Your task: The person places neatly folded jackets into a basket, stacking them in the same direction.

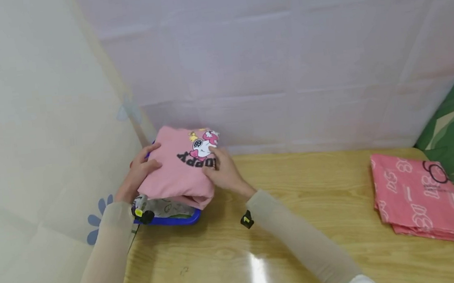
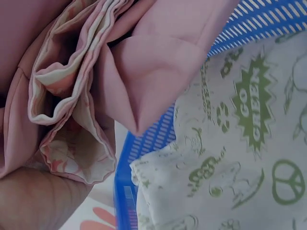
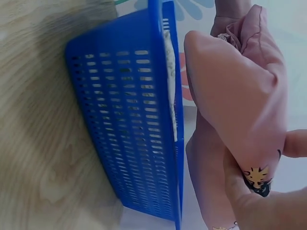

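Observation:
A folded pink garment (image 1: 167,165) with a cartoon dog and black lettering is held just above a blue plastic basket (image 3: 124,124). My left hand (image 1: 137,170) grips its left side, fingers on top; in the left wrist view the layered edges show a pale patterned lining. On the right side, my right hand (image 1: 226,171) pinches the garment between thumb and fingers beside the print. Inside the basket lies a white cloth (image 2: 225,143) with green printing, partly covered by the garment in the head view. The garment looks apart from the basket rim in the right wrist view.
A folded pink-red cloth (image 1: 425,197) with white figures and a black loop on it lies at the right of the wooden table (image 1: 297,189). Pale sheets (image 1: 264,56) hang behind and at the left, close to the basket.

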The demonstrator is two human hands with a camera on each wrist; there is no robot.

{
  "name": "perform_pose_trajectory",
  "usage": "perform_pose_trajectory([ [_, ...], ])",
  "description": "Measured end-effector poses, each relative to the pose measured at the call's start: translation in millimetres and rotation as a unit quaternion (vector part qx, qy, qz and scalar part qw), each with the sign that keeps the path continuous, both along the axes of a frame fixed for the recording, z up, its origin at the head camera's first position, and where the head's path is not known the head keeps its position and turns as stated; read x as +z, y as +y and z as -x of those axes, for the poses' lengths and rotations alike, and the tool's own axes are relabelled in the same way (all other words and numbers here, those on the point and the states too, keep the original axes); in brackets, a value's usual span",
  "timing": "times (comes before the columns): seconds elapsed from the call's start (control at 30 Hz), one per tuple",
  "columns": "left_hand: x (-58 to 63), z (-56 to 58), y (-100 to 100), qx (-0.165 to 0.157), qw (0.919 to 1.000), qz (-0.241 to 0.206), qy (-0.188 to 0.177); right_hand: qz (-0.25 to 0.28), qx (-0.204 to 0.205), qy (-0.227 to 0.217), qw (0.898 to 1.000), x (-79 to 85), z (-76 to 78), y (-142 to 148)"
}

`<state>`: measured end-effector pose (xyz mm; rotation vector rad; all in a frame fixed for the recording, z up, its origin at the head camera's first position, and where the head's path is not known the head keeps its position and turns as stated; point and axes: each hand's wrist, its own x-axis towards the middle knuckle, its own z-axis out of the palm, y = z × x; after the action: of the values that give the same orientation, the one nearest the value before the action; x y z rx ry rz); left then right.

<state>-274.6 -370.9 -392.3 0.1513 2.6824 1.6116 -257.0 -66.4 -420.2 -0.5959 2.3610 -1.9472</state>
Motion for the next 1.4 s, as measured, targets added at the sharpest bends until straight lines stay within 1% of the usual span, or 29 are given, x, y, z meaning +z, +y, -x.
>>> perform_pose_trajectory([
  [0.13,-4.4,0.2,-10.3,0.002,0.9996,0.026,0.012,-0.004,0.014,-0.002,1.0,-5.2,-1.5,-6.8],
  [0.23,-6.7,-0.4,-17.9,-0.004,0.9996,0.026,0.01,-0.014,0.024,0.001,1.0,-7.2,-1.9,-11.9],
  [0.37,-8.0,-1.9,-27.9,-0.011,0.9996,0.027,-0.005,-0.033,0.035,-0.001,0.999,-9.5,-2.3,-19.0],
  [0.5,-8.0,-2.7,-35.7,-0.016,0.9985,0.053,-0.004,-0.045,0.045,-0.01,0.998,-11.3,-3.9,-24.4],
  [0.6,-7.9,-2.3,-40.4,-0.018,0.9978,0.064,-0.004,-0.056,0.043,-0.005,0.997,-12.2,-4.7,-27.9],
  [0.73,-8.5,-2.9,-44.9,-0.019,0.9979,0.054,-0.031,-0.071,0.04,0.004,0.997,-15.5,-4.0,-32.5],
  [0.9,-10.1,-1.3,-48.0,-0.013,0.997,0.042,-0.064,-0.075,0.041,-0.001,0.996,-18.0,-2.3,-36.6],
  [1.1,-12.1,2.5,-50.5,-0.006,0.9957,0.027,-0.088,-0.078,0.041,-0.004,0.996,-21.3,0.5,-40.0],
  [1.27,-15.7,-0.9,-55.1,-0.011,0.9926,0.074,-0.095,-0.096,0.051,-0.001,0.994,-26.2,-0.7,-43.3],
  [1.33,-18.7,-1.8,-56.8,-0.009,0.991,0.092,-0.096,-0.096,0.054,0.008,0.994,-26.3,-2.4,-44.3],
  [1.4,-21.4,-2.6,-58.3,-0.006,0.9903,0.094,-0.102,-0.104,0.055,0.025,0.993,-24.2,-4.6,-45.2],
])
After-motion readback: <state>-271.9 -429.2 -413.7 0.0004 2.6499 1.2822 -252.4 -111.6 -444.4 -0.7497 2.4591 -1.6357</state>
